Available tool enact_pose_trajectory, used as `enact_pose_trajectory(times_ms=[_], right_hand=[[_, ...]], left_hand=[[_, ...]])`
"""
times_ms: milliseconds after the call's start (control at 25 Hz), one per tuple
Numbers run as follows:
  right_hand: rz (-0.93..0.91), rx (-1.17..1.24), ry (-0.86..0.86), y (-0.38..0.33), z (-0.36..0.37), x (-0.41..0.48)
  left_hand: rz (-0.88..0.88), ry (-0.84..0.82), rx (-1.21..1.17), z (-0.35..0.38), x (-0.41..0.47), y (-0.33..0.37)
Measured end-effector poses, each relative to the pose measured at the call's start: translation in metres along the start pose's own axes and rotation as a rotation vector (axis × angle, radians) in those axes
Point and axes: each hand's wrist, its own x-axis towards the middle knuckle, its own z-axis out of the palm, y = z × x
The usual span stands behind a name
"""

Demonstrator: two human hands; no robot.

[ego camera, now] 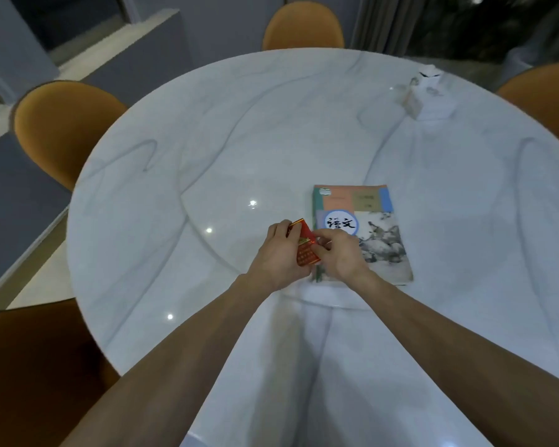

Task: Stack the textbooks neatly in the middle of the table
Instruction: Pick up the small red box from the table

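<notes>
A home dining room is suggested. A round white marble-patterned desk (239,130) is ringed by orange-backed chairs (62,124), with grey walls behind and grey curtains (381,21) hung at the far right. A white tissue box (428,98) is set near the far edge, and a school textbook (365,227) is laid on top.

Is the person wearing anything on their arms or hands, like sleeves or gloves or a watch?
No. Both arms are bare all the way up to the picture's edge: no sleeves show. The left hand and right hand have no gloves. No watch, bracelet or ring is visible on either.
</notes>
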Motion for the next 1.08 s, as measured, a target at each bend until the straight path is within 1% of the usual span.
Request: enact_pose_trajectory(times_ms=[160,680,880,1080], right_hand=[[0.050,0.036,0.088,0.036,-0.046,-0.003],[0.255,0.137,0.245,0.186,-0.189,-0.017],[0.340,0.161,0.289,0.245,-0.228,-0.024],[0.422,0.160,0.318,0.301,-0.249,-0.026]], left_hand=[[0.068,-0.055,0.028,0.020,0.027,0.052],[0.285,-0.192,0.088,0.119,0.096,0.229],[0.348,-0.270,0.072,0.163,0.115,0.283],[0.406,-0.324,0.133,0.208,0.129,0.322]])
